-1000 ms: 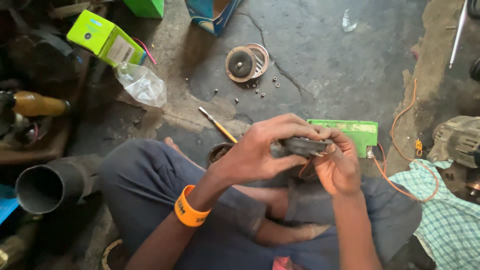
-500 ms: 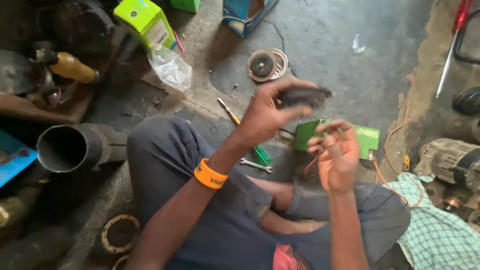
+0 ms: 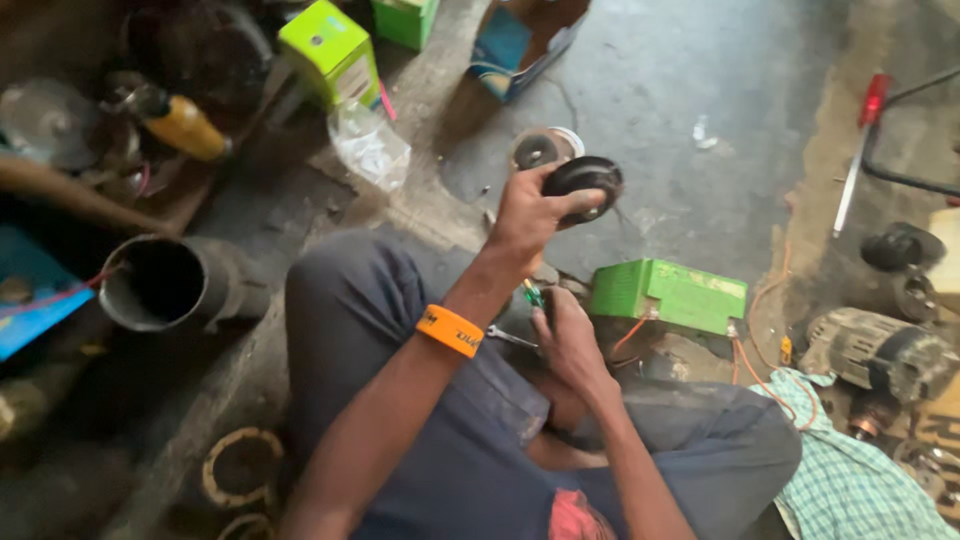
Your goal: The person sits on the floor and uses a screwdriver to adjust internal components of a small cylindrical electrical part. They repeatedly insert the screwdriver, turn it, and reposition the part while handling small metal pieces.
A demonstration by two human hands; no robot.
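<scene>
Pinching a dark round disc-shaped metal part [image 3: 584,186] between thumb and fingertips [image 3: 590,203], left hand [image 3: 528,210] closed around its rim and raised above the grey concrete floor [image 3: 700,80], orange wristband [image 3: 450,331] showing lower on the forearm. Reaching down with the right hand [image 3: 568,335], fingers curled loosely near a green-handled screwdriver [image 3: 533,295] and a small steel spanner [image 3: 508,339] by the knee; cannot tell whether anything is actually gripped there. Looks like the inspecting and tool-fetching stage of taking a small motor assembly apart, with the disc kept clear in the air. Calling next, probably, for a firm grasp on one tool. Lying just beyond: a green rectangular battery [image 3: 670,296] with orange wires, a round ring-shaped part [image 3: 542,148] on the floor, a clear plastic bag [image 3: 370,148], a lime-green cardboard box [image 3: 330,52].
</scene>
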